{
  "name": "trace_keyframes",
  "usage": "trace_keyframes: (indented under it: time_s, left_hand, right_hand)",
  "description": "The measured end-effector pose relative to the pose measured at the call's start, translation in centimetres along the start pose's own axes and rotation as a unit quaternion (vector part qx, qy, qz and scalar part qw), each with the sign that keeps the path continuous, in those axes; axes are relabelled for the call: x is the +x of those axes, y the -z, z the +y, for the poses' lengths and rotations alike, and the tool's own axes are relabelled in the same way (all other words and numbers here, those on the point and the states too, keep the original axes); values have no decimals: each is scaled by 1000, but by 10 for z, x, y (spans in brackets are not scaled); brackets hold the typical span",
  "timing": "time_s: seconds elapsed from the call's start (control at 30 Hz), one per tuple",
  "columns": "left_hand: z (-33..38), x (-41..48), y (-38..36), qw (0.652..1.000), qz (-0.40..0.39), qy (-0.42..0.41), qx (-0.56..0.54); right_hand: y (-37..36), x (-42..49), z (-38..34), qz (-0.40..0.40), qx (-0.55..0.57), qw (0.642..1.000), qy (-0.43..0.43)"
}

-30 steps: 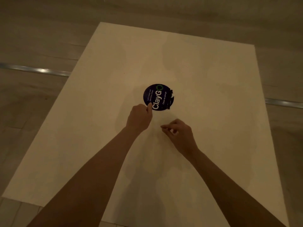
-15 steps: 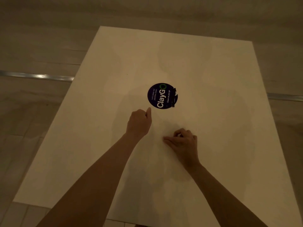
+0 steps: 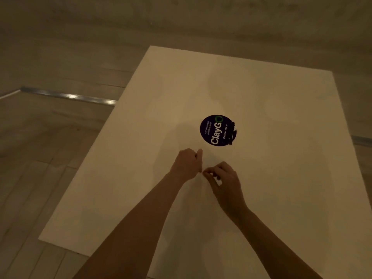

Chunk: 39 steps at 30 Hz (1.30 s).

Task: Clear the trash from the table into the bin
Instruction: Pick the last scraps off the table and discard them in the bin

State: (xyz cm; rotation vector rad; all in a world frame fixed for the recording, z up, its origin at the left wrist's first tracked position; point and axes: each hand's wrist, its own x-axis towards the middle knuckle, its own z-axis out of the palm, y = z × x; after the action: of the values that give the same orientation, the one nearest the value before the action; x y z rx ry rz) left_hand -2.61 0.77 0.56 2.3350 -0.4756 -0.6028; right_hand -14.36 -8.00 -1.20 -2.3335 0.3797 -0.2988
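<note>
A: Entry. White table (image 3: 281, 178), with one round dark sticker (image 3: 216, 130) printed "ClayGo" near its middle. Where do the hands sit against it?

B: Both lie on the person's side of the sticker. The left hand (image 3: 187, 165) is just off the sticker's lower-left edge, near it but apart. It is curled into a fist with the thumb up, and nothing shows in it. The right hand (image 3: 225, 182) sits below the sticker's centre, a little further off, close against the left hand.

A: State of the right hand?

B: Its fingertips (image 3: 207, 175) are drawn together in a pinch, pointing toward the left hand. A pale speck (image 3: 219, 181) shows inside the curl. I cannot tell whether it is a scrap or bare table seen through the gap.

A: So where is the trash?

B: No loose piece is plainly visible on the table. The candidates are that speck and the ragged dark bits (image 3: 232, 132) running along the sticker's right edge, which look torn.

A: Which hand is nearer to those?

B: Judgement: the right hand. They lie beyond it and to its right, and the left hand would have to cross over the sticker.

A: And the bin?

B: Not in view. Only floor (image 3: 60, 158) surrounds the table, so which way to carry is unknown.
</note>
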Motion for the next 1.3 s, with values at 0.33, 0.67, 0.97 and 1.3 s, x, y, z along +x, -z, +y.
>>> trace_keyframes:
  time_s: [0.33, 0.67, 0.97, 1.3]
  left_hand:
    - [-1, 15, 13, 995, -16, 41, -88]
    - [-24, 64, 57, 995, 93, 23, -11]
    - [-49, 134, 100, 990, 142, -1, 25]
    - [-87, 171, 134, 992, 112, -23, 58]
  right_hand:
    - [-3, 42, -15, 8, 41, 996, 76]
    - [-12, 102, -4, 34, 44, 998, 12]
    - [-53, 201, -6, 35, -22, 996, -84]
    - [-92, 256, -11, 58, -92, 984, -139]
